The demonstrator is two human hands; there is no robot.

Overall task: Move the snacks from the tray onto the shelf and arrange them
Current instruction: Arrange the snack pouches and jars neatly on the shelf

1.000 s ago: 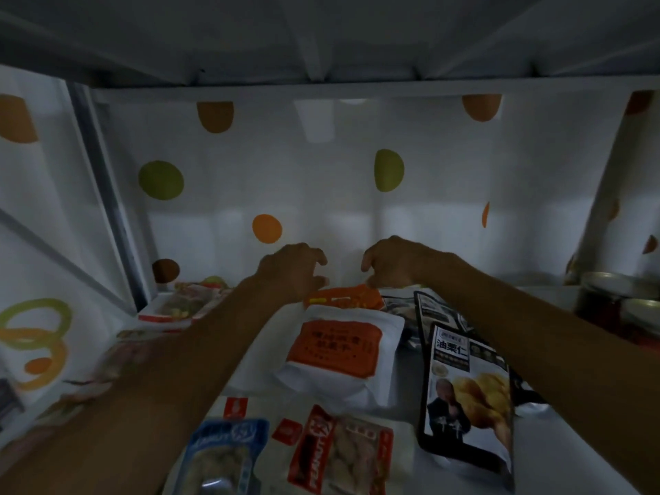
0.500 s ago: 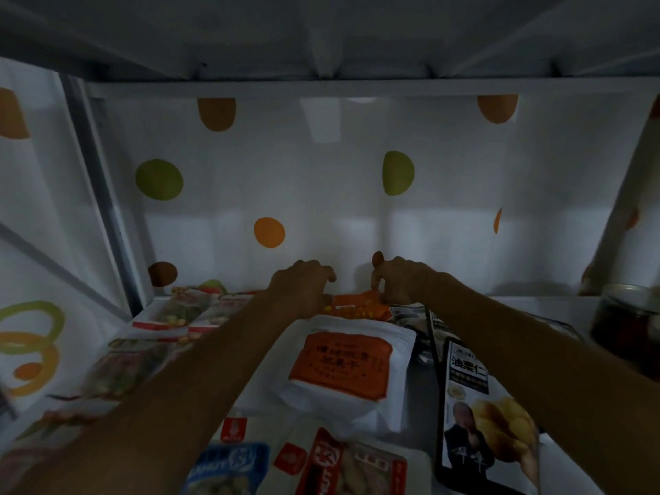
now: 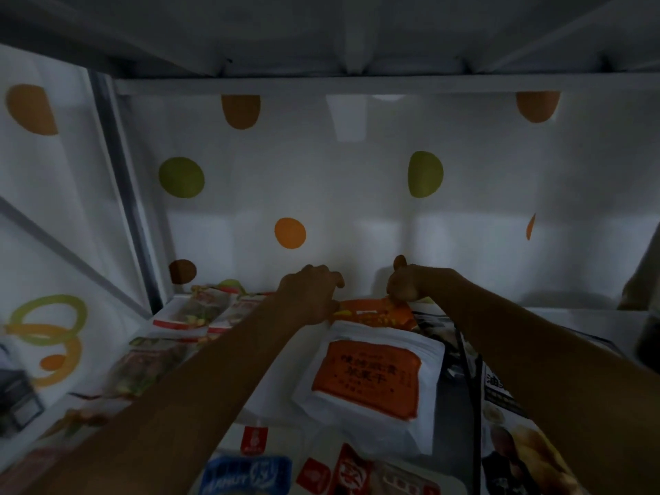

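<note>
Blue pack point(image 3: 246, 476) and red pack point(image 3: 351, 475) nearest on the shelf point(image 3: 571, 325), glossy black bag point(image 3: 514, 434) right, puffy white pouch point(image 3: 371, 378) mid-shelf, behind it flat orange pack point(image 3: 375, 312) pinched by left hand point(image 3: 310, 294) and right hand point(image 3: 410, 282), clear packs point(image 3: 189, 316) left, dotted curtain point(image 3: 357, 209) behind.

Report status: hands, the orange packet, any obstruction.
Left hand and right hand both on orange packet at shelf back. White pouch lies just in front, overlapping it. Grip detail unclear in dim light.

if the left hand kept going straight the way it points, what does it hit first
Probably the spotted back wall of the shelf. The left hand sits at the orange packet, nothing shows beyond it; depth is unclear.
</note>
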